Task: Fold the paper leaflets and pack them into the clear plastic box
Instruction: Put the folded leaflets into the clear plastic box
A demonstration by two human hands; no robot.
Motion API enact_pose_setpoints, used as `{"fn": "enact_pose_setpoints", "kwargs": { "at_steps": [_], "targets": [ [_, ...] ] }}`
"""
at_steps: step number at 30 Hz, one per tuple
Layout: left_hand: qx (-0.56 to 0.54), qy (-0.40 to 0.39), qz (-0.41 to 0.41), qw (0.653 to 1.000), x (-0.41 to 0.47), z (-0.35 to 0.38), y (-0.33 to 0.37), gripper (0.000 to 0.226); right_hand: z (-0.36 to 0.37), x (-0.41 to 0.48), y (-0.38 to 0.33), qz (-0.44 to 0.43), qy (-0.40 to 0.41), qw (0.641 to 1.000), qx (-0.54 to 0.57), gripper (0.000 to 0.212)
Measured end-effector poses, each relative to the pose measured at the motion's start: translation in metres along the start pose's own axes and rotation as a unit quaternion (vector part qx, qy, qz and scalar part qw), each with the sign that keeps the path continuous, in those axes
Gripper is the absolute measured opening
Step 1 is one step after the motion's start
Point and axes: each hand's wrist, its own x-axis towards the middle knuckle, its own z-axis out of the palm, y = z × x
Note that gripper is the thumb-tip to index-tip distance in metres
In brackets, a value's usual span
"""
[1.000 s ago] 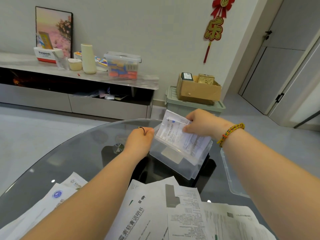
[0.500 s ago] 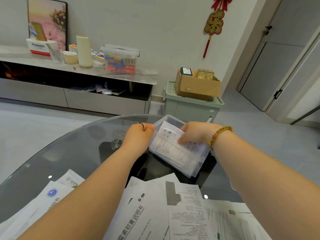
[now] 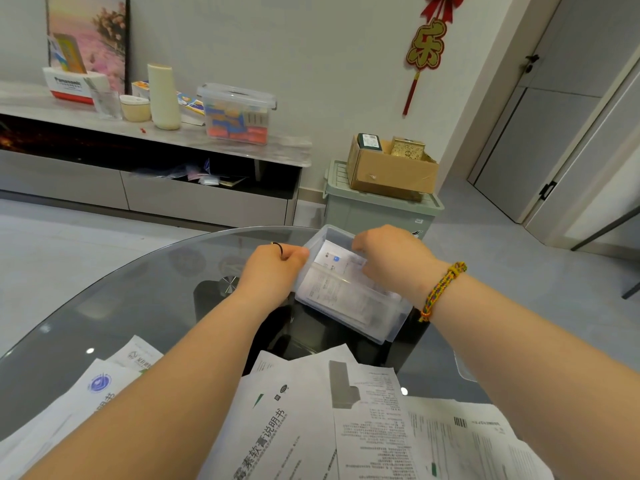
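A: Where is the box [image 3: 382, 325]?

B: Toward the far side of the glass worktop [image 3: 156, 306], between the two hands. It is tipped, with its open side facing the person. I cannot tell whether its lower edge touches the glass.

A: What is the left hand [image 3: 273, 268] doing?

B: Its fingers are curled round the box's left rim and grip it. There is a dark ring [image 3: 279, 250] on one finger.

A: And the right hand [image 3: 388, 261]?

B: It reaches into the box from above and lies on the folded leaflets [image 3: 332, 292]. The fingers bend down out of sight behind the back of the hand, so I cannot tell whether they pinch the paper or only press on it. A braided bracelet [image 3: 443, 289] sits on that wrist.

A: How do the folded leaflets lie?

B: Stacked flat against the box's bottom, with print showing through the clear wall.

A: Anything else on the worktop?

B: Loose leaflets [image 3: 277, 410], unfolded and overlapping, spread along the near edge under both forearms, well apart from the box.

A: And behind?

B: A low cabinet [image 3: 207, 202] along the wall carries a lidded tub [image 3: 237, 114]. Beside it, a carton [image 3: 391, 171] stands on a green bin [image 3: 381, 211]. A red ornament [image 3: 426, 46] hangs on the wall above.
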Motion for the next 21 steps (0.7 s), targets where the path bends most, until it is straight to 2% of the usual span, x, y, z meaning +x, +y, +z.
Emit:
{"fn": "enact_pose_setpoints", "kwargs": {
  "at_steps": [4,8,15,21],
  "targets": [
    [0.002,-0.001,-0.008,1.0,0.0,-0.001,0.0,0.031,0.005,0.001,0.003,-0.046,-0.054,0.996,0.06,0.037],
    [0.004,-0.004,-0.011,1.0,0.003,-0.002,-0.002,0.031,0.004,0.006,0.002,-0.045,-0.084,0.993,0.072,0.039],
    [-0.004,-0.007,-0.001,1.0,0.005,-0.002,-0.005,0.03,0.007,0.014,-0.003,-0.029,-0.081,0.994,0.07,0.039],
    [-0.013,-0.011,-0.005,1.0,0.006,-0.003,-0.007,0.028,0.008,0.024,0.001,-0.03,-0.164,0.982,0.09,0.042]
  ]
}}
